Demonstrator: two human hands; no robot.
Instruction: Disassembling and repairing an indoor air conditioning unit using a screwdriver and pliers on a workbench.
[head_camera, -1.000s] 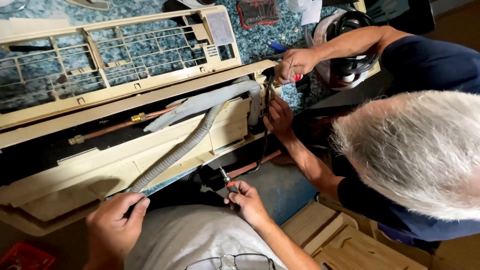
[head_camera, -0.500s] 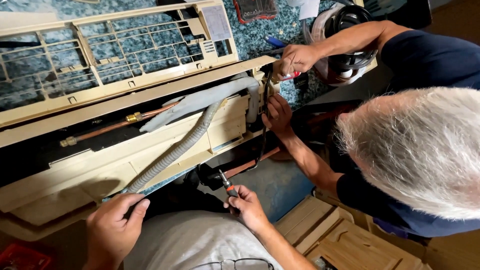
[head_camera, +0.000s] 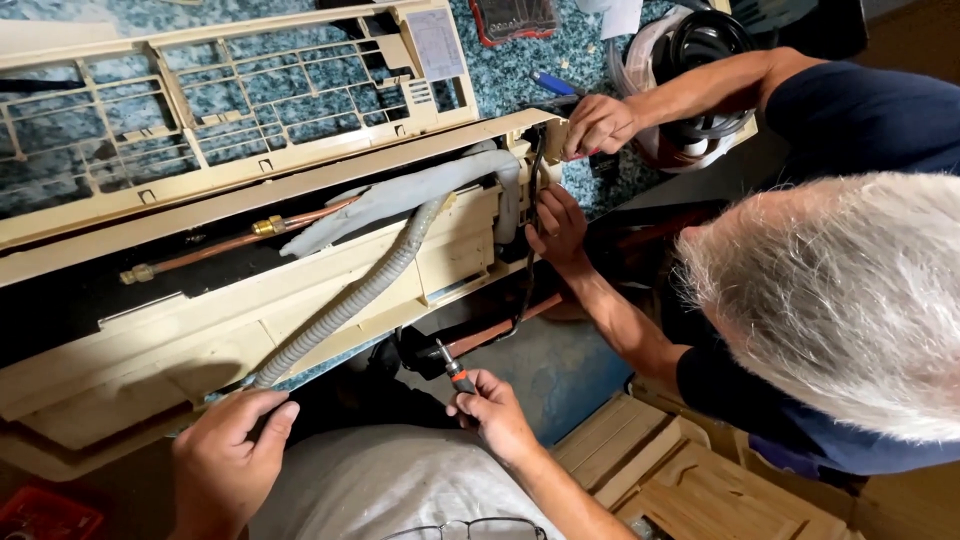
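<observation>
2 hands on beige air-conditioner unit (head_camera: 300, 290), lying on its back.
Left hand (head_camera: 225, 460) grips the unit's lower edge by the grey ribbed hose (head_camera: 350, 300); right hand (head_camera: 495, 415) closed on a small screwdriver (head_camera: 455, 368) just below unit. Co-worker's hand (head_camera: 560, 225) at unit's right end.

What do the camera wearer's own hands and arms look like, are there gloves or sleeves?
Both are bare: no gloves, rings or watch show on the left hand or the right hand. The forearms are uncovered as far as the picture shows, so no sleeves are visible.
</observation>
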